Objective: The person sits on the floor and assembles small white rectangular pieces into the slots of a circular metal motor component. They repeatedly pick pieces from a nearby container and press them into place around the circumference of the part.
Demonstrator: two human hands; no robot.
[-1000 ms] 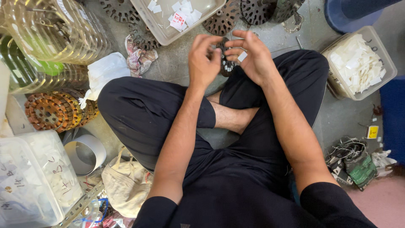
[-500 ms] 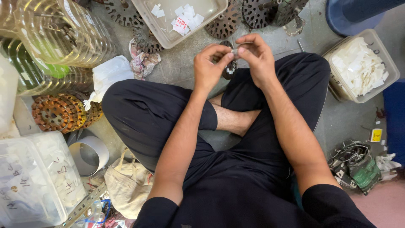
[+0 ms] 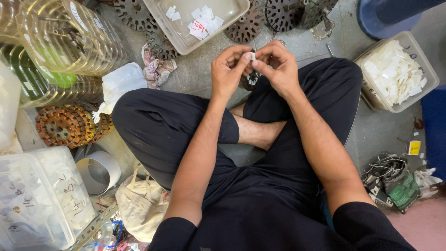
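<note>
**Both hands pinched on one small white slip**

Seated cross-legged on a grey concrete floor (image 3: 297, 46), dark trousers, arms stretched toward the upper middle of the frame. Left hand (image 3: 228, 69) curled, thumb and forefinger closed together on a small white paper slip (image 3: 252, 56); remaining fingers bent loosely inward. Right hand (image 3: 278, 69) meeting it from the other side, fingertips nipped on the same slip, knuckles raised. Slip held in the air between the two hands, just above a dark round slotted metal disc (image 3: 251, 80) mostly hidden beneath them.

Directly beyond the hands, at top centre, a shallow clear plastic tray (image 3: 186, 44) with a few white slips inside. At right edge, a square clear tub (image 3: 371, 97) heaped with white paper pieces. At upper left, large clear plastic bottles (image 3: 69, 37); below them, a stack of copper-wound rings (image 3: 69, 124).
</note>
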